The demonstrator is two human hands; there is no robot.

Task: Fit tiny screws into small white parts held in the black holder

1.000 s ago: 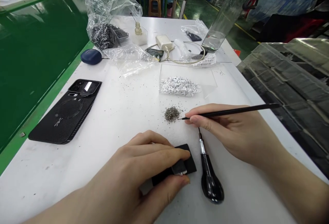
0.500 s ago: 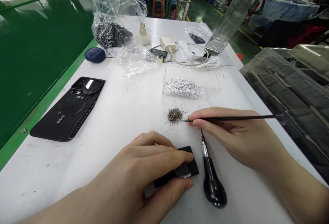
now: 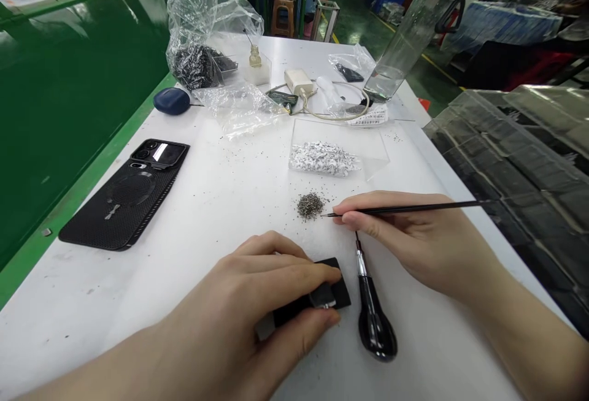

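Note:
My left hand (image 3: 257, 303) is closed, thumb and fingers pinching a small dark piece (image 3: 323, 295) with a shiny lower edge. That piece lies against a flat black block (image 3: 339, 284) on the table, partly hidden by my fingers. My right hand (image 3: 396, 229) grips a slim black fine-tipped tool (image 3: 414, 207) like a pen. Its tip rests at the right edge of a small heap of tiny metallic bits (image 3: 310, 205). Between my hands lies an awl-like tool (image 3: 375, 321) with a glossy black bulb handle and thin shaft; its tip is hidden near my right hand.
Beyond the heap is a clear tray (image 3: 324, 159) of white bits. A black phone (image 3: 124, 195) lies left. Farther back are a plastic bag (image 3: 197, 51) of dark parts, a small bottle (image 3: 254, 57), a charger (image 3: 298, 81) and a tilted-looking water bottle (image 3: 405, 39). Clear-lidded boxes (image 3: 510, 168) stand right.
The view has shifted slightly. Both hands keep their grips, with the tool tip still beside the heap and the dark piece still against the block.

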